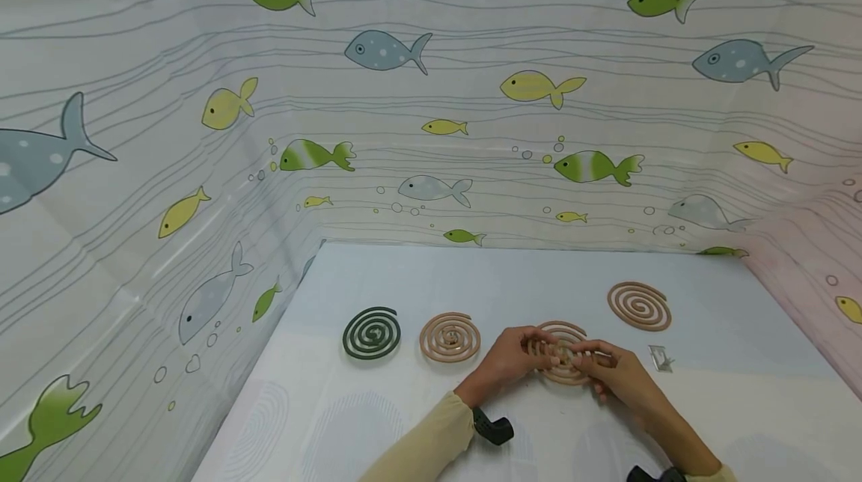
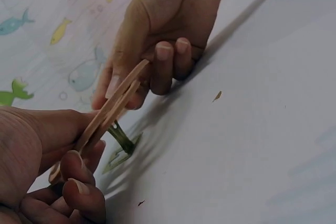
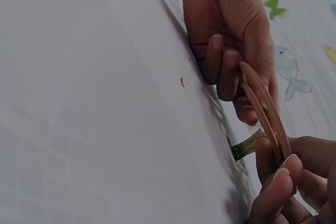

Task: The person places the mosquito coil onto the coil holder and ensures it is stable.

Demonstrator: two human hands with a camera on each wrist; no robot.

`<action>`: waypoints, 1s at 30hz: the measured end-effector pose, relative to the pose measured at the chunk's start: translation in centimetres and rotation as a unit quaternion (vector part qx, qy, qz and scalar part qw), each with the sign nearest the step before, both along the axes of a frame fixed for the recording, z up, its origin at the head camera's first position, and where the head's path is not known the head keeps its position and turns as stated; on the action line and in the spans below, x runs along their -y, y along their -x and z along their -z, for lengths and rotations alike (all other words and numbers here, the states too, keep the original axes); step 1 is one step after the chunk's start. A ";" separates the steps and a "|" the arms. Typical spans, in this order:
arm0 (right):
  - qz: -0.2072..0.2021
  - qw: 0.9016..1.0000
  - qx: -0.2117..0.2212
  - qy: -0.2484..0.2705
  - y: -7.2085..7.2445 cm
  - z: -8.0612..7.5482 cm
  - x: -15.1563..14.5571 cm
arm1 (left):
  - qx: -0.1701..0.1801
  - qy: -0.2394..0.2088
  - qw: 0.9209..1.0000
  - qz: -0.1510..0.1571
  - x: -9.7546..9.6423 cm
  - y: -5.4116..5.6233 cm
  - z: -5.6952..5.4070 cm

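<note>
Both hands hold a brown mosquito coil (image 1: 563, 379) low above the white table, right of the middle in the head view. My left hand (image 1: 506, 359) pinches its left edge between thumb and fingers. At the opposite edge, my right hand (image 1: 622, 376) grips it with thumb and fingers. Both wrist views show the coil (image 2: 112, 107) nearly edge-on and tilted. Under it, a small greenish metal stand (image 2: 123, 141) rises from a flat base on the table. Whether the stand's tip is fixed in the coil is hidden by fingers and coil.
Left of the hands lie a brown coil (image 1: 452, 357) with something small at its centre and a dark green coil (image 1: 374, 334). Another brown coil (image 1: 640, 307) lies at the back right, with a loose silvery metal stand (image 1: 661, 358) before it. Fish-printed sheeting (image 1: 377, 108) surrounds the table.
</note>
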State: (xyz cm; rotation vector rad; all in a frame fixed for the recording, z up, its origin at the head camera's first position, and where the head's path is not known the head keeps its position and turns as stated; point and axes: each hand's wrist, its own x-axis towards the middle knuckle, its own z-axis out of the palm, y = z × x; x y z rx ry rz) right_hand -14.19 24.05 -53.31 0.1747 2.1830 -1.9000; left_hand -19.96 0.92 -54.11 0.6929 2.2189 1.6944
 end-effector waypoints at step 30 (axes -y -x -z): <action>0.009 1.000 -0.006 -0.019 0.7 0.1 0.7 | 0.004 -0.035 0.999 0.012 0.4 0.2 0.1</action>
